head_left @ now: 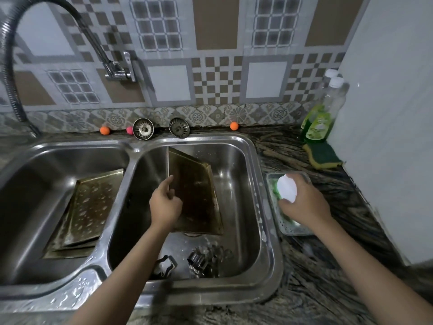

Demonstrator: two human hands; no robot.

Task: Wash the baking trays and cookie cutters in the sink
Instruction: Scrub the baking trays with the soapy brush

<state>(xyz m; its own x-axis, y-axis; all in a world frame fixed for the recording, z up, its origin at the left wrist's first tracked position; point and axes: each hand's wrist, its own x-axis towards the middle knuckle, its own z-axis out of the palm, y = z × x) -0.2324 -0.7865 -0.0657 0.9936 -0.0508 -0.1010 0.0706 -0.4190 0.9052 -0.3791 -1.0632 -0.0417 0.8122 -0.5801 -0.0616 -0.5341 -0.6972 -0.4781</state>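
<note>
A dark, stained baking tray (196,191) stands tilted in the right basin of the steel double sink (257,174). My left hand (165,204) grips its left edge, index finger stretched up along it. Metal cookie cutters (201,260) lie on the basin floor near the front, one star-like cutter (165,265) beside my left forearm. More wet trays (86,207) lean stacked in the left basin. My right hand (302,201) grips a white scrubber (287,188) with a green underside over a small clear soap dish (291,228) on the counter.
A flexible faucet hose (11,73) arcs over the left basin from the wall tap (119,71). Two sink strainers (143,129) and small orange balls (105,130) sit behind the sink. Dish soap bottles (321,118) and a green-yellow sponge (322,156) stand at the back right corner.
</note>
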